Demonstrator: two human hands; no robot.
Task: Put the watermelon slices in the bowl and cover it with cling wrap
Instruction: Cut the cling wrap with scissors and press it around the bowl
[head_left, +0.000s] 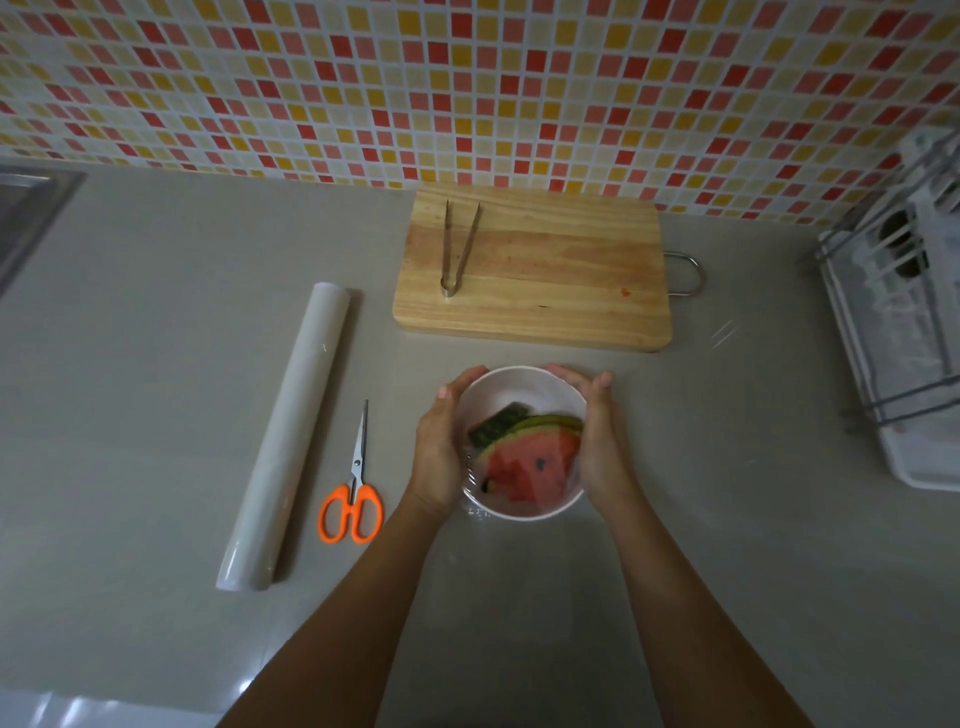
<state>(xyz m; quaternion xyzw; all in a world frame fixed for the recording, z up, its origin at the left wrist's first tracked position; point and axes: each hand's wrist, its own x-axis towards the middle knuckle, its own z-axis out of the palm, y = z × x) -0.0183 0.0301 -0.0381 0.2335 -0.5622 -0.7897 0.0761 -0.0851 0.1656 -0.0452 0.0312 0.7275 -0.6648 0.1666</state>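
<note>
Left hand (440, 447) and right hand (597, 441) cup the white bowl (519, 387) on the counter (156, 364), fingers curled round its sides. I see watermelon slices (535, 465) inside and cling wrap (475, 512) crinkled at the near rim. Orange scissors (352, 499) and wrap roll (291, 431) lie left; cutting board (561, 280) with tongs (457, 249) behind.

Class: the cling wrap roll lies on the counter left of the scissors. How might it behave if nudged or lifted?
The cling wrap roll is a long cylinder lying flat on the counter, so a sideways nudge would probably set it rolling. It looks straight, so it should lift stiffly without sagging. Its glossy surface may be slippery.
</note>
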